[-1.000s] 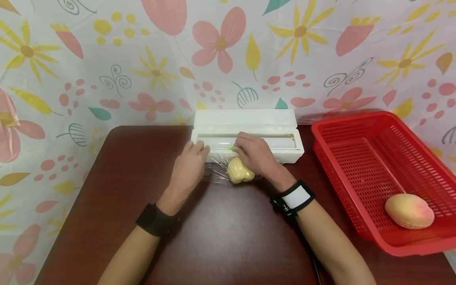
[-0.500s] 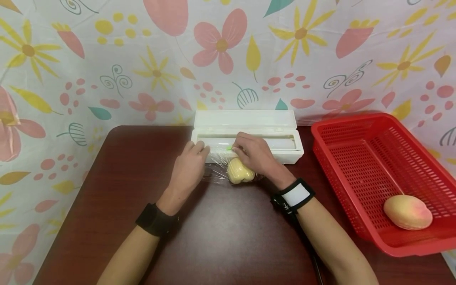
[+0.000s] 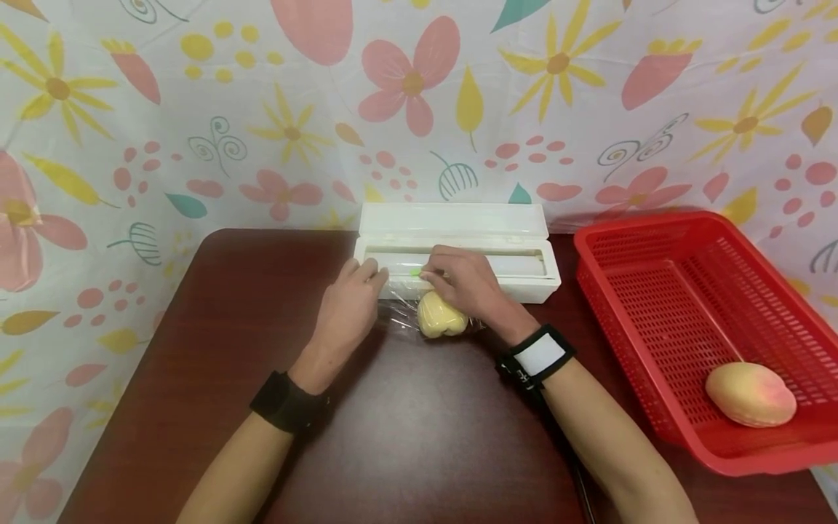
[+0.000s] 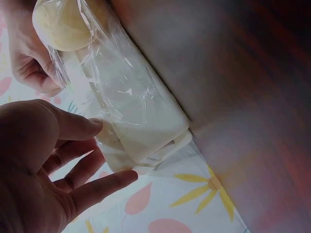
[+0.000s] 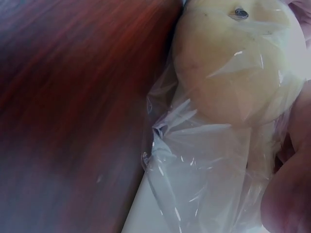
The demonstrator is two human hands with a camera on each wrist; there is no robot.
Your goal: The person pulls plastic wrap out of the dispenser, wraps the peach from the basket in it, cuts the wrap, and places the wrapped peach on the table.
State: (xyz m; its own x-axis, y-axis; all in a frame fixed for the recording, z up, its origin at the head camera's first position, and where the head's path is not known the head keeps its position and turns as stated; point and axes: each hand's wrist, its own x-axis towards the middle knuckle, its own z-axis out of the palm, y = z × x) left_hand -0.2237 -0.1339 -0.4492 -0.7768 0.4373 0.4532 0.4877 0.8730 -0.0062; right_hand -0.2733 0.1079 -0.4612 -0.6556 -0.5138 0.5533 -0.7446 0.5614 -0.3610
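Note:
A white cling film box (image 3: 533, 290) lies at the table's back with its lid up and a film roll (image 3: 517, 265) inside. Clear cling film (image 4: 129, 92) runs over its front edge and round a pale yellow apple (image 3: 440, 314). With thumb and fingers my left hand (image 3: 347, 306) grips the box's left end; the left wrist view shows the thumb on the film-covered edge. My right hand (image 3: 466, 282) pinches a small green slide cutter (image 3: 415, 273) on the box's front rim, just above the apple. The right fingertips are partly hidden in the right wrist view.
A red plastic basket (image 3: 644, 371) stands on the right of the dark table (image 3: 406, 437), holding a peach-like fruit (image 3: 751, 394). Behind the table hangs a flowered cloth (image 3: 294, 87). A black cable (image 3: 581, 480) runs down from the right wrist strap.
My right hand has slid slightly left along the box's rim with the green slide cutter. The left hand keeps its hold on the box end. The apple has hardly moved.

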